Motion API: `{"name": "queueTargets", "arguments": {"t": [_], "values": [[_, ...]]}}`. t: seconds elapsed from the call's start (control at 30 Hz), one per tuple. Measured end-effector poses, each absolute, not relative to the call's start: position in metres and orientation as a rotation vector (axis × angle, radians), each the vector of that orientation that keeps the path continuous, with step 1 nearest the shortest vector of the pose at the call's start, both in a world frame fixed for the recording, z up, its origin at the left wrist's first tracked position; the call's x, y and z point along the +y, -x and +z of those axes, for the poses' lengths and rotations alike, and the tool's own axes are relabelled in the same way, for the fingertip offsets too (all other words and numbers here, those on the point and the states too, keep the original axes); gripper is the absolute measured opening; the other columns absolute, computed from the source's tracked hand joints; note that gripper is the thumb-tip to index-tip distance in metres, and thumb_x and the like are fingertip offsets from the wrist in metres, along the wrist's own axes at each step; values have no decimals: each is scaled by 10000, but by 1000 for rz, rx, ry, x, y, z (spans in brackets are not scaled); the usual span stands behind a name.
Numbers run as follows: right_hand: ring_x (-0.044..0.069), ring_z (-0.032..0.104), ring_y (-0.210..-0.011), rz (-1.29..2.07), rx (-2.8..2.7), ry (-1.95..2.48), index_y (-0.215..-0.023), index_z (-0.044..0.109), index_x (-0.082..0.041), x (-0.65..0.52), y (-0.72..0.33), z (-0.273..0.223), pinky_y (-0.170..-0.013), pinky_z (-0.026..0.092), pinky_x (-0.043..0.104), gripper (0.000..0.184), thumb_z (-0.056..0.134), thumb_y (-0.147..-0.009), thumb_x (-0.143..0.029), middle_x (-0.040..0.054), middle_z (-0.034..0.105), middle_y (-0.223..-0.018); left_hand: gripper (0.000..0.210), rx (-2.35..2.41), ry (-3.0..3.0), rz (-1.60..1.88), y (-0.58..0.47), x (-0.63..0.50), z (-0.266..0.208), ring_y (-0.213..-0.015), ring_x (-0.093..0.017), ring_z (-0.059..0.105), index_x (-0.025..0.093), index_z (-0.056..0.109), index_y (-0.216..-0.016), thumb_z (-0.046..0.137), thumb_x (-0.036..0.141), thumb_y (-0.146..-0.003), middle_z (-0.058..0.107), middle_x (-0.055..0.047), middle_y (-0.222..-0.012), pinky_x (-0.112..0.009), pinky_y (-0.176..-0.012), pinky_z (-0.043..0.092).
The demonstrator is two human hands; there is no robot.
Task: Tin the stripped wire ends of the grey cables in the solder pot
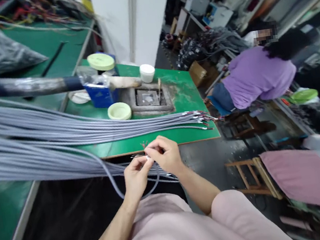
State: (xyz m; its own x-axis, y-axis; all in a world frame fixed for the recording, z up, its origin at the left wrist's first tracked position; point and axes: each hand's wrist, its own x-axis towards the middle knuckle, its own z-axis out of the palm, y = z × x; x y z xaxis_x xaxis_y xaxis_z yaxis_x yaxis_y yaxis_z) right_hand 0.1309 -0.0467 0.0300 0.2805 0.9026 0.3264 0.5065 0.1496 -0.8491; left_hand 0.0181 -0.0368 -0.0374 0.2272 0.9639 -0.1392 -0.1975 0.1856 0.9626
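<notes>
My left hand [136, 177] and my right hand [166, 155] meet just in front of the table's edge, fingers closed in a pinch. Between them is the white-and-coloured end of a grey cable [112, 178], which loops down and back up to my fingers. My left hand grips the cable near this end. The right fingers pinch at the thin wires; their tips are partly hidden. Behind my hands a thick bundle of grey cables [137, 128] lies along the green table, its stripped ends pointing right. More grey cables [95, 169] run below, partly behind my hands.
On the green table [185, 132] are a solder pot [148, 97] with a thin stick, a white tub [147, 73], a pale green lid [119, 111] and a blue box [101, 96]. Two other people sit to the right, near a wooden stool [254, 180].
</notes>
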Motion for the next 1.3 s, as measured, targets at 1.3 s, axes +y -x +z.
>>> {"name": "queueTargets", "arguments": {"t": [1.3], "values": [[75,344,-484,512,-928,1162,-672,578,-191,-65,-175,47,-471,276,246,201,675,-776,-333,-46,419,-586,280,884,-807,861,-25,-44,-38,-610,-108,599,158,753,-753,809,391,-610,714,-36,-696,-229,-641,499]]}}
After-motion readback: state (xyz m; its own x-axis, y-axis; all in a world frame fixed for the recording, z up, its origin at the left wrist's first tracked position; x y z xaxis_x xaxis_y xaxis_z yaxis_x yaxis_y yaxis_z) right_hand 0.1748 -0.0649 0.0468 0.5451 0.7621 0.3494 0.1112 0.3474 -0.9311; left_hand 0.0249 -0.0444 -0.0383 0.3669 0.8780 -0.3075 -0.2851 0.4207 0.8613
